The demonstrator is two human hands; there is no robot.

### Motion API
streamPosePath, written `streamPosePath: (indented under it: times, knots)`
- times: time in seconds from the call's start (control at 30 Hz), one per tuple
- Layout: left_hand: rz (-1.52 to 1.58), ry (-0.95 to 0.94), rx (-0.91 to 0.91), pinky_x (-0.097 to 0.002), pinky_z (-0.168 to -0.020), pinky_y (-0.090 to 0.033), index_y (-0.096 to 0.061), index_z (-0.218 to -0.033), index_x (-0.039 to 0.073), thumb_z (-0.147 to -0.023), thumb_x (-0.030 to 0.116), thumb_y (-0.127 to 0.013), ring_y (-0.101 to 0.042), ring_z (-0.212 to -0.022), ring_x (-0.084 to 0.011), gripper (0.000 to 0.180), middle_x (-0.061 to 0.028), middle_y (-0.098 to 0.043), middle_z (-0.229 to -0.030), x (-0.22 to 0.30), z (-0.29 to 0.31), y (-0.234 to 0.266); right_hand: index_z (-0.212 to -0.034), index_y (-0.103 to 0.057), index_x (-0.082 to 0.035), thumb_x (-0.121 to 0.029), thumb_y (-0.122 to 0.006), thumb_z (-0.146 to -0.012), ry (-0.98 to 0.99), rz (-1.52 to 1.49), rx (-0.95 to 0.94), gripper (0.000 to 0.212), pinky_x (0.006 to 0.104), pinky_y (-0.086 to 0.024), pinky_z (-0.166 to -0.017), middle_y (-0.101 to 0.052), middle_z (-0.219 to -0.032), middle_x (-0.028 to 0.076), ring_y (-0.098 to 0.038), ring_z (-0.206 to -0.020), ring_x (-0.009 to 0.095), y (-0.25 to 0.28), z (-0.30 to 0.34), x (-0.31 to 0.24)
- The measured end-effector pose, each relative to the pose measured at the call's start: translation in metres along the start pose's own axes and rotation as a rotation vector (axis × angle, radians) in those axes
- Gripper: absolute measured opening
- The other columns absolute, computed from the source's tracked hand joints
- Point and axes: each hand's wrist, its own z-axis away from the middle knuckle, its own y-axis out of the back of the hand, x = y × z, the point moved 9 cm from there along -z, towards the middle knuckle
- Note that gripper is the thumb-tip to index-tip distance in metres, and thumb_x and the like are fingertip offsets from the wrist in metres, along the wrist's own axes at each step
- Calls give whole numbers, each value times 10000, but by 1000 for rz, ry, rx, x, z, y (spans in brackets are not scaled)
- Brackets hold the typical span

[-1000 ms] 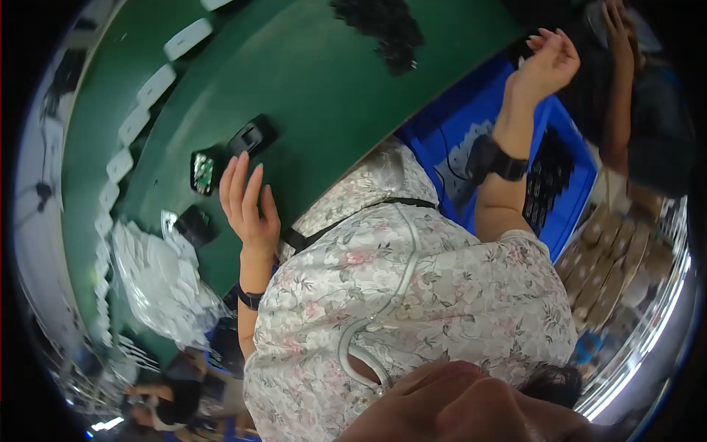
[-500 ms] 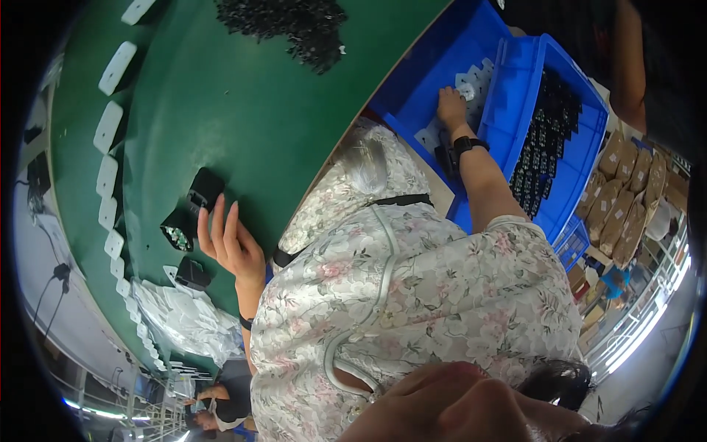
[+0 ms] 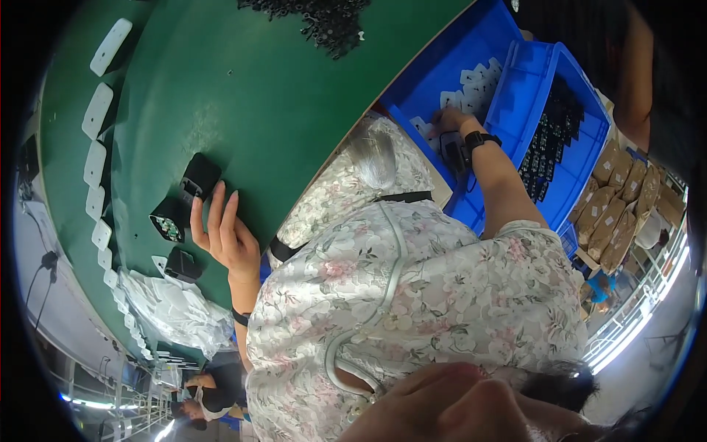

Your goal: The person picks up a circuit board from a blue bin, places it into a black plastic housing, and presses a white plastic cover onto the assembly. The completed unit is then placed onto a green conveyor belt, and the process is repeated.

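On the green table my left hand (image 3: pixel 230 239) rests with its fingers stretched out and apart. Its fingertips touch or lie close against a black box-shaped housing (image 3: pixel 201 175). Beside that is a second black housing (image 3: pixel 170 219), its open end showing a green board inside. A smaller black part (image 3: pixel 183 265) lies nearer the wrist. My right hand (image 3: pixel 454 121) reaches down into a blue bin (image 3: pixel 420 74), its fingers curled at the white plates (image 3: pixel 479 85). Whether a plate is between those fingers is hidden.
White plates (image 3: pixel 94 163) stand in a curved row along the table's left. Small black parts (image 3: pixel 335 29) are heaped at the far side. A clear plastic bag (image 3: pixel 177 306) lies near left. Another blue bin (image 3: pixel 582 158) holds black boards (image 3: pixel 549 140). Brown packages (image 3: pixel 615 214) sit at right.
My right hand has come nearer within the bin, from the far plates to the lower ones. My left hand stays by the black housings. The whole view has shifted slightly.
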Motion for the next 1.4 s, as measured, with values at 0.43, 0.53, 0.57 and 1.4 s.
streamPosePath:
  times: [0.43, 0.53, 0.57, 1.4]
  knots:
    - [32, 11, 20, -347, -1030, -331, -673, -1033, 48, -783, -117, -533, -448, -1258, -298, 331, -75, -657, -1171, 2, -5, 4, -1233, -582, -89, -352, -795, -559, -43, 16, -62, 754, 405, -501, -885, -651, -1141, 147, -621, -1051, 336, -27, -5, 2]
    - [37, 16, 12, -358, -1034, -340, -679, -1023, 42, -769, -120, -530, -446, -1260, -300, 336, -76, -654, -1173, 3, -4, 4, -1247, -568, -85, -334, -794, -574, -72, 90, -180, 752, 402, -488, -909, -640, -1162, 156, -603, -1093, 325, -21, 8, -5]
    - [32, 26, 25, -358, -1034, -340, -679, -1023, 42, -769, -120, -530, -446, -1260, -300, 336, -76, -654, -1173, 1, -2, 5, -1253, -564, -90, -340, -799, -585, -61, 34, -149, 751, 395, -479, -925, -636, -1172, 151, -595, -1109, 315, -13, 14, -10]
    - [76, 119, 45, -451, -1009, -372, -555, -1298, 220, -676, 174, -756, -409, -1272, -340, 655, -99, -441, -1409, -13, -22, 13, -1154, -588, -7, -125, -771, -753, 863, -444, 372, 456, 260, -480, -816, -633, -1007, 25, -583, -912, 101, 261, 295, -268]
